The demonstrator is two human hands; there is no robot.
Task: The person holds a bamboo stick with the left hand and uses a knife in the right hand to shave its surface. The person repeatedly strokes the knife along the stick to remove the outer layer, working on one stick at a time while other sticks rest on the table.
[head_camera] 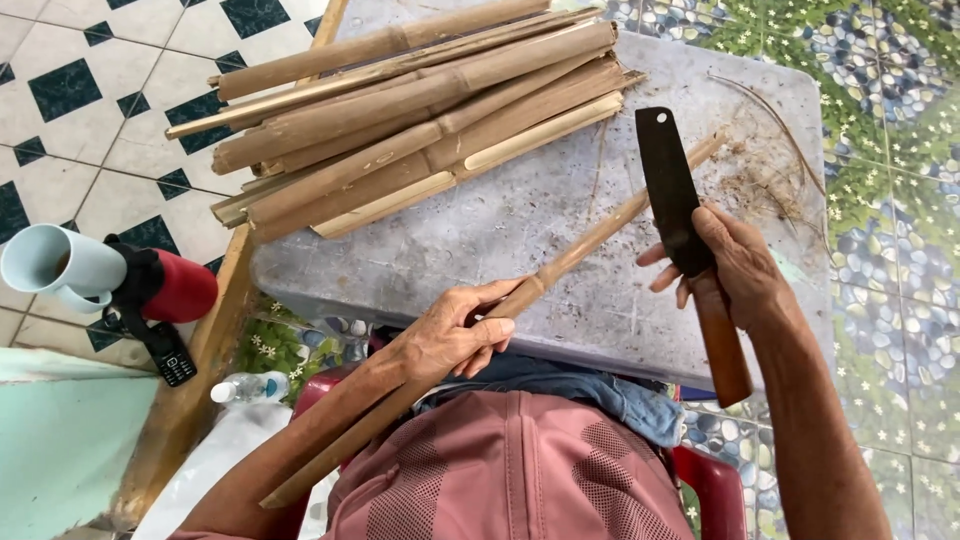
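Left hand: the left hand (pixel 450 335) is wrapped around a long, thin bamboo strip (pixel 560 268), fingers closed on it near a node, gripping it at the near edge of the table.
Right hand: the right hand (pixel 735 265) grasps a cleaver (pixel 672 195) by its brown wooden handle, thumb and fingers spread over the heel of the dark blade, which points to the far side.
Bamboo strip: it runs diagonally from the person's lap at near left, across the grey stone table (pixel 520 215), to the far right, where its tip passes behind the blade.
Blade and strip: the blade stands just right of the strip's middle; whether the edge touches the strip, I cannot tell.
Done so far: judging by the split bamboo pile (pixel 420 115) stacked on the far left of the table, and the dry fibres (pixel 780 170) scattered at far right, much splitting and trimming looks finished.
Left to do: the strip in hand looks whole and uncut along its visible length, so work on it seems barely begun.
Beside the table: a pale blue mug (pixel 60 265), a red flask (pixel 175 290) and a small black phone (pixel 170 360) lie at near left.
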